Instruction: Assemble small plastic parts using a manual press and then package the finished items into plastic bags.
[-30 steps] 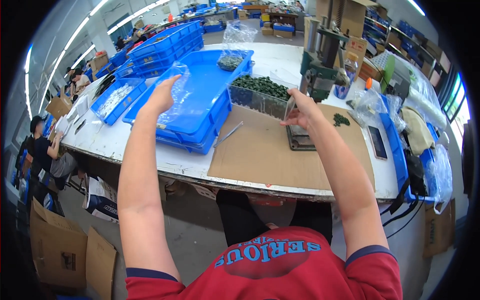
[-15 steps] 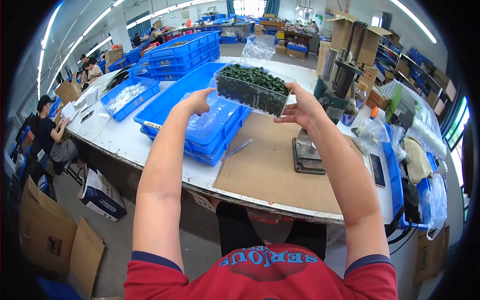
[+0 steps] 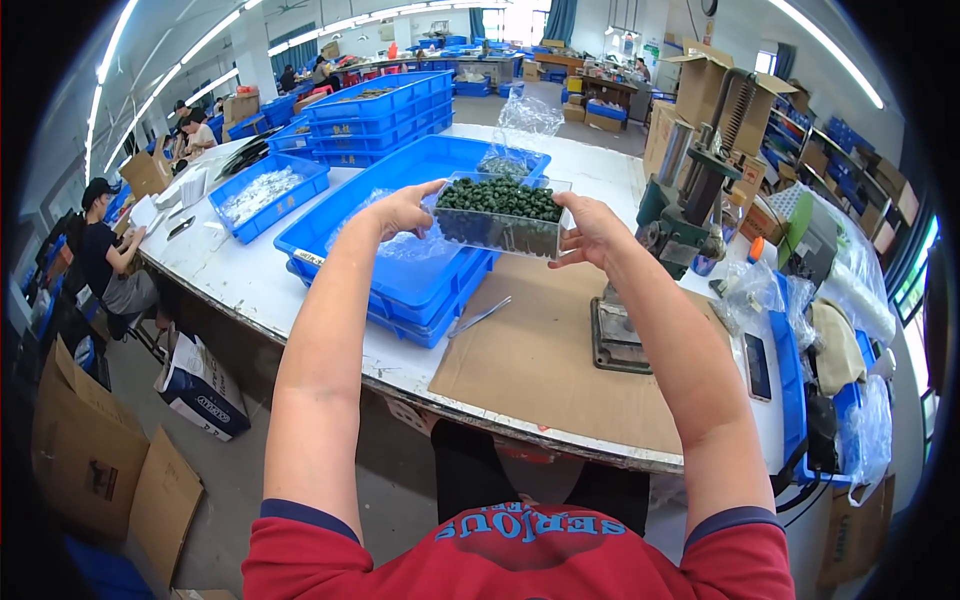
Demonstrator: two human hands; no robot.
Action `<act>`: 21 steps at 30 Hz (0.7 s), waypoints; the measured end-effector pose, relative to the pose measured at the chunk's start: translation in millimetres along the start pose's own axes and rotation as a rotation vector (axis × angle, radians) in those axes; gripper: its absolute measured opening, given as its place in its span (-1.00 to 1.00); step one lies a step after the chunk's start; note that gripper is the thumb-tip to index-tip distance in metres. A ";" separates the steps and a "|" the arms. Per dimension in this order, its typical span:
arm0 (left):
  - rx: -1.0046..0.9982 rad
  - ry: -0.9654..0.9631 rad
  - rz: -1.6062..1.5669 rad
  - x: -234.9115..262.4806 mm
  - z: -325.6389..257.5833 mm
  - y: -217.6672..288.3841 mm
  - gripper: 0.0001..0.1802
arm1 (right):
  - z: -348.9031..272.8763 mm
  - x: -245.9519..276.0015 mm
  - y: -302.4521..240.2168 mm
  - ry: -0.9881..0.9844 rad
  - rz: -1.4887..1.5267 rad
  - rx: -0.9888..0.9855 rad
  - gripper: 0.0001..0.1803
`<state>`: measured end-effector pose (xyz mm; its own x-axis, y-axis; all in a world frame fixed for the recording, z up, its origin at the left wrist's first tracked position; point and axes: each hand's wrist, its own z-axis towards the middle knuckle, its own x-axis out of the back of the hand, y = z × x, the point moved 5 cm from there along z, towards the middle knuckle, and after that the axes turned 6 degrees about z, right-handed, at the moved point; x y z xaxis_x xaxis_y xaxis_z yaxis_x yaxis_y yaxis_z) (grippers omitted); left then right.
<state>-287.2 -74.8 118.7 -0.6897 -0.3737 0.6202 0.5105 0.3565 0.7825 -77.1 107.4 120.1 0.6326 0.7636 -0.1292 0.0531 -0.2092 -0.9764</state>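
Between both hands I hold a clear plastic box (image 3: 500, 233), raised above the work table. Small dark green pieces (image 3: 500, 197) fill it to a heap. My left hand (image 3: 405, 212) grips the box's left end, and my right hand (image 3: 590, 232) has hold of its right end, thumb at the top edge and fingers below. Behind and under the box lies a stack of large blue trays (image 3: 430, 300) with crumpled clear plastic film (image 3: 410, 245) in the top one. A plastic bag with dark pieces (image 3: 508, 163) rests at that tray's far end.
A hand press (image 3: 690, 190) stands right of the box, its metal base (image 3: 615, 335) on a cardboard sheet (image 3: 540, 370). Tweezers (image 3: 480, 315) lie beside the trays. A phone (image 3: 757, 365) is at the right edge. A blue tray of clear pieces (image 3: 268, 197) sits left; a person (image 3: 105, 250) works beyond.
The box has come slightly lower and nearer, and it is more level. My left hand now grips its left end; before, its fingers pointed at that end.
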 end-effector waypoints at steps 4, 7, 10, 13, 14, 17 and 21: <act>-0.033 -0.014 -0.001 8.1 -3.3 8.5 -0.06 | 4.4 -4.4 -1.0 0.004 -0.023 -0.033 -0.42; -0.054 -0.027 0.024 14.0 -3.7 11.7 -0.03 | 6.6 -9.7 -2.3 0.015 -0.032 -0.064 -0.42; -0.172 -0.046 -0.098 27.0 -4.3 7.6 0.01 | 11.5 -17.2 -4.7 -0.042 -0.102 -0.044 -0.42; -0.188 -0.055 -0.077 29.6 -3.8 9.7 0.03 | 15.4 -23.7 -7.1 -0.073 -0.127 -0.044 -0.41; -0.165 -0.056 -0.016 29.5 -6.3 12.5 0.03 | 15.5 -25.9 -7.8 -0.085 -0.130 -0.051 -0.41; -0.118 -0.059 0.109 28.6 -16.5 23.1 0.03 | 20.4 -31.3 -9.1 -0.110 -0.132 -0.067 -0.41; -0.101 -0.064 0.501 16.7 -25.2 41.7 -0.01 | 37.6 -31.9 -14.9 -0.068 -0.204 -0.090 -0.40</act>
<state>-264.5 -87.7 163.1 -0.3759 -0.1237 0.9183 0.8315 0.3924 0.3932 -127.2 109.2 132.2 0.5480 0.8347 0.0553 0.2457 -0.0975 -0.9644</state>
